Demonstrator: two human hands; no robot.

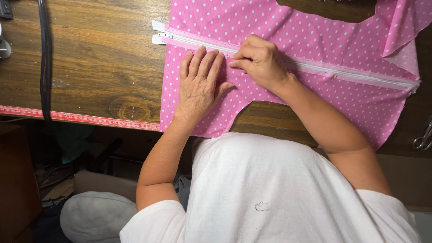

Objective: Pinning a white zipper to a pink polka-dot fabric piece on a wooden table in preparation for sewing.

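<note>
In the head view, both forearms reached forward from the white shirt over the table edge, the left one nearly straight and the right one bent inward at the wrist. The wooden table was dark brown, with a red measuring tape fixed along its front edge and a black cable crossing it; scissors lay at the far right, and under the table the floor was dim and cluttered. The pink dotted fabric lay spread flat on the table with a white zipper running across it. The left hand was open and flat, fingers together, pressing the fabric just below the zipper. The right hand was curled, its fingertips pinched at the zipper edge, touching the left fingertips.
</note>
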